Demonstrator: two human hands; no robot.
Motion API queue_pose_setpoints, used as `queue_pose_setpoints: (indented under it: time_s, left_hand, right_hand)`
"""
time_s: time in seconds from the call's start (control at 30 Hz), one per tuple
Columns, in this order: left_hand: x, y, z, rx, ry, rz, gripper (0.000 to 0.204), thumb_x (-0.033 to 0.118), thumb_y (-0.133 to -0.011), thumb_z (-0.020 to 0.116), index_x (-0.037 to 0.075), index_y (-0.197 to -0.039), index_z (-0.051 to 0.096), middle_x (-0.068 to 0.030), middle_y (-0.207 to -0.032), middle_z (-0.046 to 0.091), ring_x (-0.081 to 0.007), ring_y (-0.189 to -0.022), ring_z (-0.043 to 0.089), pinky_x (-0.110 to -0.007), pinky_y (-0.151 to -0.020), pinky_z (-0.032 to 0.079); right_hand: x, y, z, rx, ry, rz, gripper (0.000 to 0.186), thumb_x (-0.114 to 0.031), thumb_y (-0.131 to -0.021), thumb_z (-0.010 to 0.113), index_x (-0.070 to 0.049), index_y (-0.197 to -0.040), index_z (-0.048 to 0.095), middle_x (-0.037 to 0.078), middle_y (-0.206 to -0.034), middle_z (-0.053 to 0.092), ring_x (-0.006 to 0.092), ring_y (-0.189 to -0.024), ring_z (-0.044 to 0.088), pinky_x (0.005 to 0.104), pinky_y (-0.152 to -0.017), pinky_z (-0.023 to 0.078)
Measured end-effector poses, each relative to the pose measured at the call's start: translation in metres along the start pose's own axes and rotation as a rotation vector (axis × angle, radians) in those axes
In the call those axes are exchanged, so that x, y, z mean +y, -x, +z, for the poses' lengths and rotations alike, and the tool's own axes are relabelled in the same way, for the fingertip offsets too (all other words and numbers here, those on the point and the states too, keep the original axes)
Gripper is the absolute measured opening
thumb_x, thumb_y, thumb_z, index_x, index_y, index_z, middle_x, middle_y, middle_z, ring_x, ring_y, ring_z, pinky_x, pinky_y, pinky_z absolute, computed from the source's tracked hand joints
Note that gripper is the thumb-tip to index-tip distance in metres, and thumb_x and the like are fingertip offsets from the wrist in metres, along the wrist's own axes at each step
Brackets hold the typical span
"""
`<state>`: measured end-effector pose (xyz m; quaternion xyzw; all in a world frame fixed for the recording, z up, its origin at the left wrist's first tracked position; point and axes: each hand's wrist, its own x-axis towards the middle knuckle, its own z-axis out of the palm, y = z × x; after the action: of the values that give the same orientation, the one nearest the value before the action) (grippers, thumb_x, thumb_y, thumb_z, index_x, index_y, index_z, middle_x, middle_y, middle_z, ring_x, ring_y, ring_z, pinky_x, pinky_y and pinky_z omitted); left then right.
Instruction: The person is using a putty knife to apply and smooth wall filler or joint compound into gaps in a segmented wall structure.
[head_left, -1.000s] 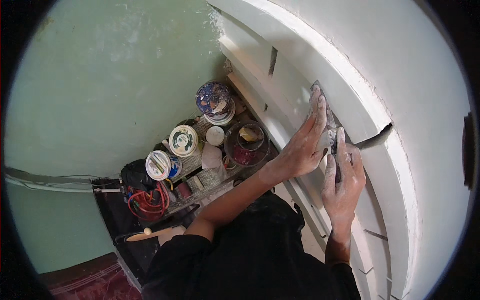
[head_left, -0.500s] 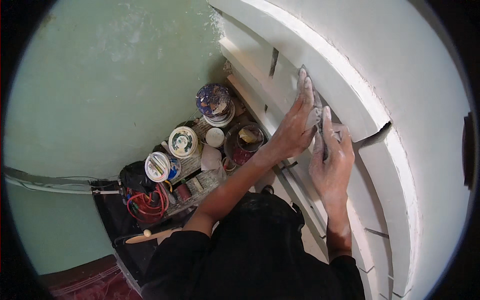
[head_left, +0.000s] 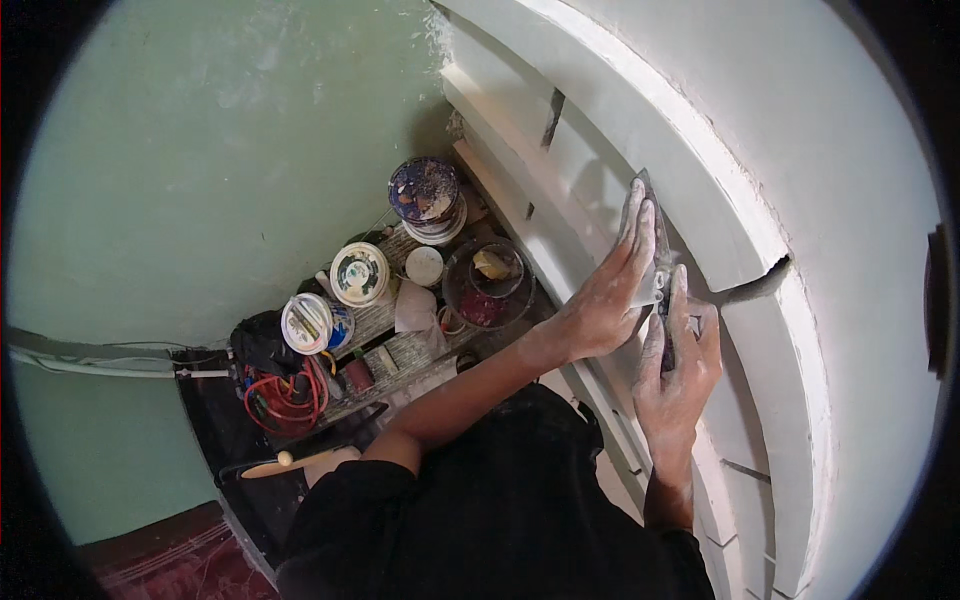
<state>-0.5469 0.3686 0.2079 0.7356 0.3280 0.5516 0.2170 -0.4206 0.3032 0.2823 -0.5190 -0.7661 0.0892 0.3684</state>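
Observation:
A grey-bladed putty knife (head_left: 661, 242) stands against the pale curved moulding (head_left: 700, 210). My right hand (head_left: 682, 375) is wrapped round its dark handle, with white dust on the fingers. From the left, my left hand (head_left: 610, 300) reaches across, its dusty fingers straight and laid flat along the blade. The blade's edge meets the stepped face of the moulding, partly hidden behind my fingers. A dark gap (head_left: 758, 280) splits the moulding's outer band to the right of my hands.
Paint-stained buckets (head_left: 425, 195), a white-lidded tub (head_left: 360, 275) and a dark basin (head_left: 490, 285) crowd a plank platform (head_left: 400, 370) at lower left. A coiled red hose (head_left: 290, 395) lies beside them. A green wall (head_left: 230, 180) fills the left.
Both hands and the putty knife have moved slightly right and down along the moulding. The view has shifted a little. My grip looks unchanged.

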Motion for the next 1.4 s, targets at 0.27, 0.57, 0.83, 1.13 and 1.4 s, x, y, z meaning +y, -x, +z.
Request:
queue_pose_setpoints:
  time_s: [0.27,0.57,0.83,1.13,1.4]
  left_hand:
    - [-0.011,-0.003,-0.005,0.022,0.014,0.021,0.088,0.001,-0.091,0.056,-0.003,-0.158,0.0,-0.0307,-0.163,-0.007,-0.0446,-0.153,0.0,-0.05,-0.124,0.011]
    - [-0.024,-0.011,-0.016,0.112,-0.125,0.026,0.078,0.026,-0.105,0.043,-0.005,-0.157,-0.006,-0.0306,-0.164,-0.004,-0.0451,-0.152,0.003,-0.048,-0.124,0.014]
    - [-0.011,-0.006,-0.029,0.058,-0.159,-0.049,0.076,0.012,-0.099,0.045,-0.006,-0.157,-0.001,-0.0309,-0.164,0.0,-0.044,-0.153,0.008,-0.047,-0.124,0.015]
    - [0.006,-0.001,-0.01,-0.024,-0.048,-0.012,0.095,-0.01,-0.079,0.056,-0.008,-0.156,0.0,-0.0341,-0.162,-0.004,-0.049,-0.151,0.003,-0.049,-0.124,0.016]
    - [-0.009,-0.011,-0.022,-0.043,-0.071,-0.073,0.086,-0.003,-0.087,0.052,-0.01,-0.155,0.0,-0.0332,-0.162,-0.004,-0.0451,-0.152,0.001,-0.046,-0.125,0.013]
  right_hand:
    - [-0.005,-0.003,0.009,-0.026,-0.046,0.004,0.057,0.004,-0.083,0.06,0.003,-0.14,0.054,0.02,-0.1,0.054,0.0341,-0.085,0.059,0.0412,-0.077,0.05]
    - [-0.003,-0.024,0.024,0.033,-0.012,-0.085,0.052,0.002,-0.088,0.06,0.001,-0.14,0.056,0.019,-0.092,0.055,0.0315,-0.074,0.061,0.039,-0.066,0.052]
    - [-0.003,-0.021,0.026,0.012,-0.14,-0.044,0.048,0.005,-0.087,0.063,0.001,-0.135,0.06,0.02,-0.096,0.059,0.0326,-0.08,0.062,0.0393,-0.071,0.052]
    - [-0.001,0.003,0.011,0.05,-0.089,0.053,0.043,0.001,-0.088,0.061,0.004,-0.131,0.062,0.018,-0.096,0.06,0.0302,-0.085,0.063,0.0376,-0.078,0.051]
    - [0.004,-0.012,0.028,0.082,-0.065,-0.033,0.045,0.0,-0.087,0.062,0.001,-0.132,0.063,0.018,-0.097,0.059,0.0311,-0.084,0.062,0.0381,-0.077,0.051]
